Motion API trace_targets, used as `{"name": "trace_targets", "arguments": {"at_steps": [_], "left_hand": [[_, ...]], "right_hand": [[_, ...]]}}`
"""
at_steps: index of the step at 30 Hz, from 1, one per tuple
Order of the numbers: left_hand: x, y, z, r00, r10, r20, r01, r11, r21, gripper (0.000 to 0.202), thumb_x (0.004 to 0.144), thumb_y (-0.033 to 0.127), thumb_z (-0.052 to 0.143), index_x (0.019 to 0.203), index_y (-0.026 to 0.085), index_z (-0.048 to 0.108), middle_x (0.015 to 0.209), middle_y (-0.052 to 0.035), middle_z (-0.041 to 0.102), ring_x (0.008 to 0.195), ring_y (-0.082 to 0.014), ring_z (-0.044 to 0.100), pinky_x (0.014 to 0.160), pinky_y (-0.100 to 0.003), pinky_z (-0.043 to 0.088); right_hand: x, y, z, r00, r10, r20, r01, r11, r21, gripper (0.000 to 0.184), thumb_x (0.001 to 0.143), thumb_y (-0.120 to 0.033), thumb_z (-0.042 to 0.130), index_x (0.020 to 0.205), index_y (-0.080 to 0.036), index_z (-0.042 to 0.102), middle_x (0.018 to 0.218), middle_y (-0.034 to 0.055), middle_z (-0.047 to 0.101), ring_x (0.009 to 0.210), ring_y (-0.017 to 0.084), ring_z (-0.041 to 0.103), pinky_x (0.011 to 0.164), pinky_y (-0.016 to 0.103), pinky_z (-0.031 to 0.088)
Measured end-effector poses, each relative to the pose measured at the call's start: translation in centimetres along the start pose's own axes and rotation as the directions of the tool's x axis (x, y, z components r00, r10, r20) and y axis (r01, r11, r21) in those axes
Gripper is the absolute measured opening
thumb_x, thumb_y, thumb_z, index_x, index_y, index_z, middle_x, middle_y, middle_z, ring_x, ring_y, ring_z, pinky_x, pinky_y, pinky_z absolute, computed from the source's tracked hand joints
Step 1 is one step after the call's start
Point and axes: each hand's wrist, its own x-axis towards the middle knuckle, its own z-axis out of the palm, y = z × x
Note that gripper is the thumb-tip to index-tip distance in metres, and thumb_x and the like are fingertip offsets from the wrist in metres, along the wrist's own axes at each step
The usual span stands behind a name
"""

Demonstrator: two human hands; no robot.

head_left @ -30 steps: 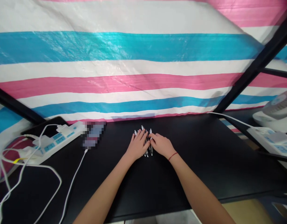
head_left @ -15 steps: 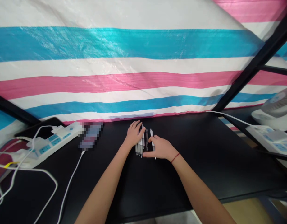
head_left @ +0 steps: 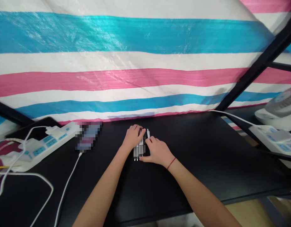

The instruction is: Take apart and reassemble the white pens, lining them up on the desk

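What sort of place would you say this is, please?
Probably an improvised indoor desk space: there is a black tabletop, a striped sheet behind it, and a power strip on the left.

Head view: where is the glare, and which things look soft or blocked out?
In the head view, glare streaks the sheet at upper left; head view, pixel blocks cover the phone; head view, the fan looks soft, and the pens are too small for fine detail.

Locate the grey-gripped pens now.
Near the middle of the head view, the grey-gripped pens lie side by side on the black table, partly covered by the left hand, with the right hand close on their right.
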Motion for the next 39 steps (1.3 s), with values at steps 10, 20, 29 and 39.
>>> {"name": "trace_targets", "arguments": {"at_steps": [10,20,29,39], "left_hand": [[-2.5,0.9,-0.6,0.978,-0.189,-0.087,0.197,0.976,0.091,0.04,0.09,0.04,0.045,0.126,0.025,0.055,0.132,-0.0089,0.055,0.124,-0.0283,0.045,0.101,-0.045,0.038],[-4.6,2.2,-0.3,0.985,-0.173,0.028,0.166,0.971,0.174,0.051,0.088,0.032,0.044,0.137,0.019,0.046,0.147,-0.0128,0.04,0.138,-0.0337,0.029,0.109,-0.054,0.029],[-5.1,0.2,-0.4,0.996,-0.078,0.043,0.072,0.99,0.123,0.052,0.088,0.028,0.044,0.139,0.017,0.043,0.147,-0.0165,0.038,0.14,-0.0333,0.027,0.108,-0.053,0.031],[-5.2,1.8,-1.6,0.995,-0.037,-0.088,0.046,0.994,0.099,0.048,0.093,0.042,0.042,0.132,0.016,0.05,0.145,-0.0168,0.04,0.141,-0.0339,0.024,0.111,-0.055,0.025]], "right_hand": [[0.6,1.5,0.0,0.997,-0.049,-0.065,0.067,0.95,0.305,0.032,0.086,-0.052,0.053,0.089,-0.021,0.06,0.081,0.0027,0.058,0.073,0.017,0.058,0.066,0.028,0.041],[1.7,5.5,0.9,0.935,0.287,-0.21,-0.034,0.66,0.75,0.03,0.083,-0.024,0.049,0.113,-0.025,0.05,0.067,-0.0058,0.051,0.054,0.011,0.051,0.059,0.025,0.044],[2.0,4.2,1.0,0.91,0.405,-0.084,-0.018,0.242,0.97,0.111,0.068,-0.033,0.071,0.147,-0.036,-0.006,0.098,0.0004,0.059,0.064,0.018,0.069,0.058,0.035,0.06],[2.2,3.9,0.8,0.869,0.494,-0.015,0.011,0.01,1.0,0.074,0.068,-0.038,0.075,0.124,-0.028,0.029,0.084,-0.0037,0.062,0.08,0.024,0.072,0.067,0.038,0.062]]}}
